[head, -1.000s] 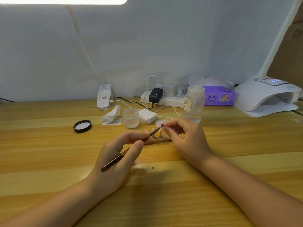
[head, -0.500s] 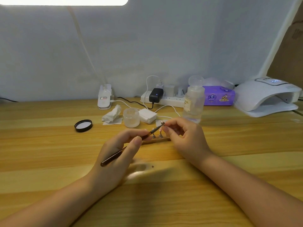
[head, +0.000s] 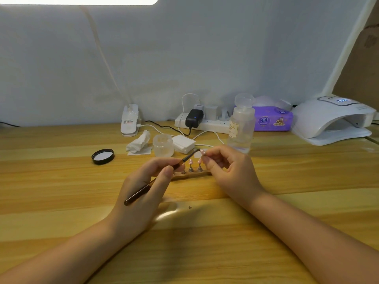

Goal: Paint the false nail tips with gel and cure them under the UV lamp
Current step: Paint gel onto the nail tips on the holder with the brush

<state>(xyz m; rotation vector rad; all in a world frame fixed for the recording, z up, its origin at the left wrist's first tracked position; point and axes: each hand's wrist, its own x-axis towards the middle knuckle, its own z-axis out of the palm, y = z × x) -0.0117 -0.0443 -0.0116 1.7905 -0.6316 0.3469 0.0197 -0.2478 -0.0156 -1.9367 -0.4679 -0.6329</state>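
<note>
Left of centre on the pale wooden table (head: 61, 181): a round black jar lid (head: 103, 156) lying flat, then a crumpled white tissue (head: 138, 142) and an open frosted gel jar (head: 163, 145), well apart from the work.

At centre frame: left hand (head: 143, 187) curled round a slim dark-handled gel brush (head: 155, 179), pinched between thumb and fingers, bristle end angled up and right to meet one small pink false nail tip (head: 203, 152). That tip raised on its stand, pinched in the fingertips of the right hand (head: 229, 171) just right of centre. Below the brush tip, a narrow wooden holder strip (head: 190, 175) on the table, with two more pink nail tips (head: 191, 161) upright on small pegs; any further pegs hidden behind the left fingers.

Behind the right hand: a clear pump bottle (head: 240, 128).

Far right, upper middle of the frame: white domed UV lamp (head: 332, 119), display lit, its opening showing nothing inside.

Judged progress: painting in hand, one tip at a time; gel coverage on the standing tips too small to tell. Curing apparently not yet begun for these tips, so the rest of the coating and the whole lamp step likely left.
</note>
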